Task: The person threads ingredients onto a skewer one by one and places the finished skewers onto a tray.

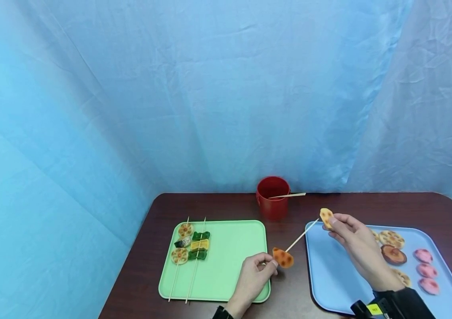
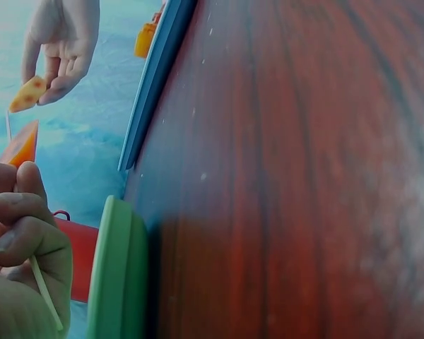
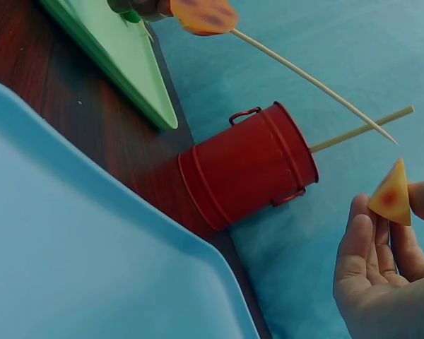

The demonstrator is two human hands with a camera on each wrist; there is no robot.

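Above the counter, left fingers gripped the skewer, right fingers a seemingly light yellow piece, best held by edges.

Dark brown wood-grain table: green tray left, red bucket near back edge, blue tray right.

Dark red-brown wood-grained table before a hanging light-blue cloth
Round red pail near the far edge; pale-green rectangular tray left, light-blue rectangular tray right.
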